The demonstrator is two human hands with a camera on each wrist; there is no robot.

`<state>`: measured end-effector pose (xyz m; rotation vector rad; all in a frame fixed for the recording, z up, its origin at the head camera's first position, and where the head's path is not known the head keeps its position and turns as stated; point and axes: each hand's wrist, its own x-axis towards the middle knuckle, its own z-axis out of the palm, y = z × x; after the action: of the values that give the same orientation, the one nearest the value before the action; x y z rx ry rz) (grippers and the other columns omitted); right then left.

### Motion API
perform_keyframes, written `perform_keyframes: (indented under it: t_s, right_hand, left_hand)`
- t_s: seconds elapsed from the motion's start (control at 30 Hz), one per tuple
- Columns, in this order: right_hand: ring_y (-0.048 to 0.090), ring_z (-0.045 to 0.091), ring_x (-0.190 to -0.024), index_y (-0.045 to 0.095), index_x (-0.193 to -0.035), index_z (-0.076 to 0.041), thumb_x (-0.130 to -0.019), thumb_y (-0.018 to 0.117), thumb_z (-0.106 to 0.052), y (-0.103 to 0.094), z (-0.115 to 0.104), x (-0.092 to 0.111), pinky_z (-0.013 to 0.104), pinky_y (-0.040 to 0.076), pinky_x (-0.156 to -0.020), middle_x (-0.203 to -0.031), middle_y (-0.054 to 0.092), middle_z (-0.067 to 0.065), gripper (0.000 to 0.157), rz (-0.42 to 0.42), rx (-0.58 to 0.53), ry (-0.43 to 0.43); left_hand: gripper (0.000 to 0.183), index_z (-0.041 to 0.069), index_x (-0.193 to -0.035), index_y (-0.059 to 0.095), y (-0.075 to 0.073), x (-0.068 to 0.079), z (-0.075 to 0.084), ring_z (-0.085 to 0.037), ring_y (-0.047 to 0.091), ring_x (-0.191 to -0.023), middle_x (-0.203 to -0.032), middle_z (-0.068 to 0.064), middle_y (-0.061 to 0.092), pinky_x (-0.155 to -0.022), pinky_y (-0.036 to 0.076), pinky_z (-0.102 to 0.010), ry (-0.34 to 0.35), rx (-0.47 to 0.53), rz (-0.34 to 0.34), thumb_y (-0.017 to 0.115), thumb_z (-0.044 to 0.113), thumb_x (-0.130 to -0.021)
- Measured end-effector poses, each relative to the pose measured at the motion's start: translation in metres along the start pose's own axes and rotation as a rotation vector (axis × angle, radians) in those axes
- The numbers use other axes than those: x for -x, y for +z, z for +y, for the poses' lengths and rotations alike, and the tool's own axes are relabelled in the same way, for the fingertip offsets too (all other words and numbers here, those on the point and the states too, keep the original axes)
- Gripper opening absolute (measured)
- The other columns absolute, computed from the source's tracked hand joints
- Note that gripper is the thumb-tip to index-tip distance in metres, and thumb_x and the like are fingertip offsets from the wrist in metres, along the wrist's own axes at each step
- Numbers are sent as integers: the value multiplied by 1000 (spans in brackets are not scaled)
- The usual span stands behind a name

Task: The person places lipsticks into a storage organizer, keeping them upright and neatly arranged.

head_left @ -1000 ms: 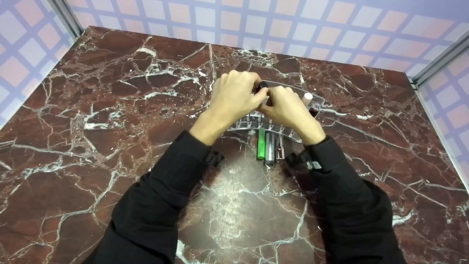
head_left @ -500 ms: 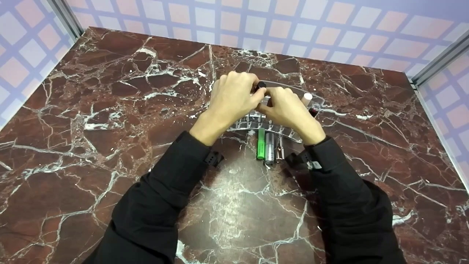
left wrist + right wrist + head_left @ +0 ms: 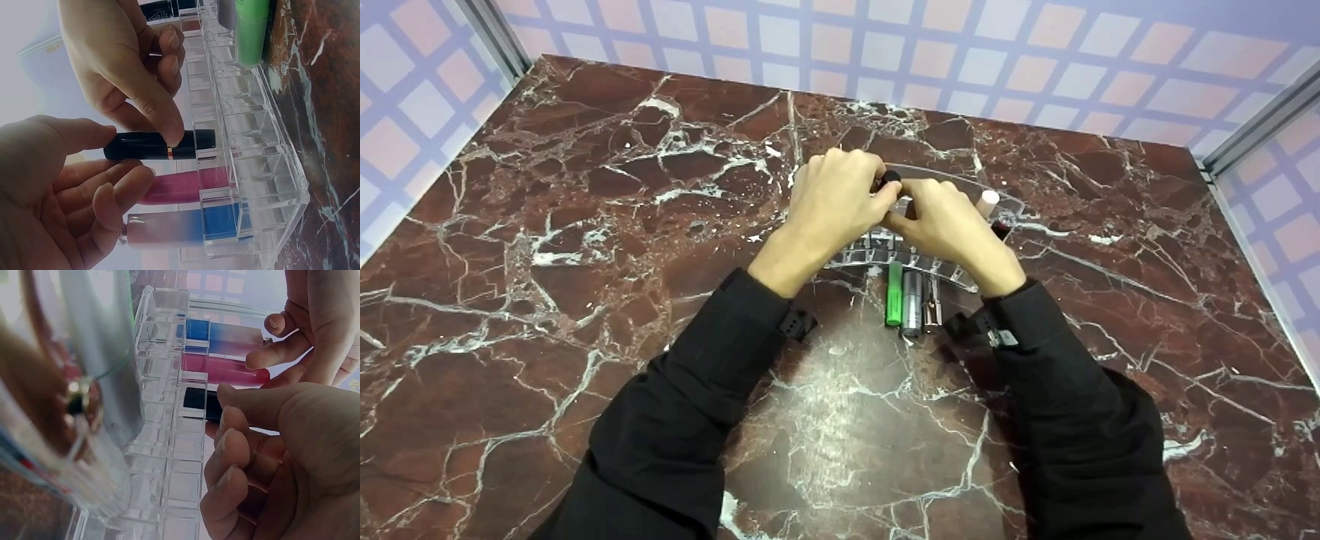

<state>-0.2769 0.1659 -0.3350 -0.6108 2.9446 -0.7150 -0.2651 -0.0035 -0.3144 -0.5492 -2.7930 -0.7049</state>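
A black lipstick tube (image 3: 135, 146) with a thin gold band stands with its lower end in a compartment of the clear acrylic organizer (image 3: 847, 259). My left hand (image 3: 836, 195) pinches the tube's upper end between thumb and fingers. Lower down, near the gold band, my right hand (image 3: 945, 217) pinches the same tube. In the left wrist view, a pink tube (image 3: 185, 185) and a blue-and-pale-pink tube (image 3: 166, 228) stand in neighbouring compartments. From the head, only the lipstick's black top (image 3: 891, 178) shows between the hands.
On the organizer's near side are a green tube (image 3: 894, 294), a silver tube (image 3: 912, 304) and a clear tube with gold parts (image 3: 933, 304). A white-capped tube (image 3: 988, 201) and a dark item (image 3: 1001, 229) are by the right wrist. Patterned panels (image 3: 885, 60) border the marbled table (image 3: 585, 315).
The lipstick's top has shifted slightly left and down in the head view, and the left hand's fingers moved with it. The right hand has barely moved.
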Motion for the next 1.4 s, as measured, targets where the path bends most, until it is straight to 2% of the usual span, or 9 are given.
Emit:
perform_keyframes:
  t_s: [0.17, 0.4, 0.9, 1.07, 1.27, 1.4]
  right_hand:
    - [50, 16, -55, 65, -123, -8, -98, 64, -25, 0, 0, 0, 32, 42, -49, -74, 60, 5, 31, -2, 5, -4]
    - [46, 15, -52, 65, -118, -9, -97, 63, -27, 0, 0, 0, 32, 39, -48, -66, 53, 2, 28, -14, 16, 31]
    - [50, 16, -53, 66, -119, -9, -100, 58, -28, -1, -1, 2, 34, 45, -51, -67, 55, 2, 27, -24, 11, 20]
    - [49, 16, -52, 66, -111, -8, -100, 59, -28, -2, -2, 2, 33, 44, -50, -67, 55, 2, 24, -25, 20, 20]
    - [44, 12, -47, 69, -106, -7, -100, 58, -32, -4, -4, 2, 29, 38, -45, -60, 51, -1, 27, -30, 38, 34]
    - [41, 10, -45, 70, -110, -7, -101, 58, -33, -5, -5, 3, 27, 34, -42, -58, 50, -2, 31, -34, 33, 32]
  left_hand:
    - [28, 10, -91, 72, 1, 0, 0, -14, 51, -57, -72, 0, 61, -49, 39, -27, -12, 3, -23, 61, 34, -102]
    - [29, 10, -82, 69, 3, 1, 0, -15, 49, -56, -67, 0, 57, -49, 37, -27, -1, 1, -4, 62, 31, -101]
    - [28, 9, -85, 70, 5, 3, 1, -14, 47, -53, -66, 0, 55, -47, 36, -26, -1, -17, -11, 61, 29, -102]
    - [29, 8, -87, 71, 5, 3, 1, -14, 46, -52, -65, 0, 54, -46, 37, -27, 1, -52, -11, 59, 30, -103]
    - [36, 13, -72, 58, 5, 3, 1, -15, 46, -53, -64, 0, 52, -46, 36, -27, -8, -99, -2, 59, 32, -102]
    - [39, 14, -70, 54, 4, 3, 1, -16, 47, -54, -65, -2, 54, -46, 38, -28, -18, -129, 2, 60, 35, -102]
